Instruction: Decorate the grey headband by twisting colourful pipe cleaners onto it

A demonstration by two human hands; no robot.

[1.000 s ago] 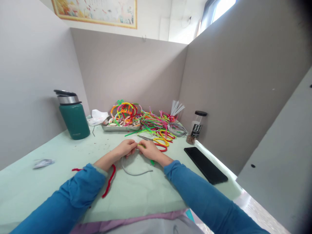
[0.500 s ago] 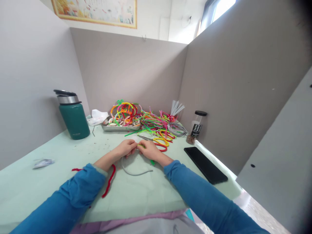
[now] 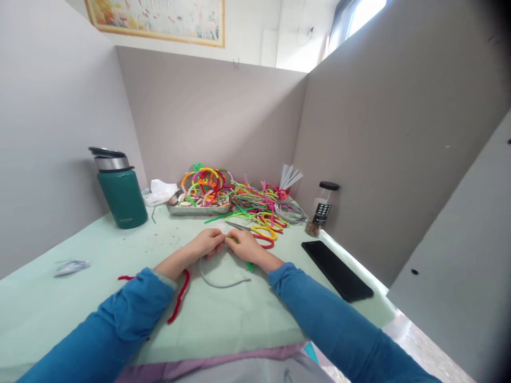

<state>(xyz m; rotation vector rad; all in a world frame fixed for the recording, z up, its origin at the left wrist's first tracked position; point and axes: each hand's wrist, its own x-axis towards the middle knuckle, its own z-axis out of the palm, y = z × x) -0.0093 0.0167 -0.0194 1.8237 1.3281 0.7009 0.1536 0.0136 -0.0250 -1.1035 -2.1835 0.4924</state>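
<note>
Over the middle of the table, my left hand and my right hand meet at the fingertips, both with fingers closed. A short yellow-green fuzzy stem shows between the fingers of my right hand. From beneath my left hand a thin grey cord curves down and to the right across the cloth. What my left fingers pinch is too small to make out. A green piece lies just below my right hand. By my left forearm there is a red fuzzy stem.
Beyond my hands are scissors, a metal tray of small pieces with colourful rings, a heap of fuzzy stems and coiled grey cord. A green bottle stands left; a clear jar and black phone are right.
</note>
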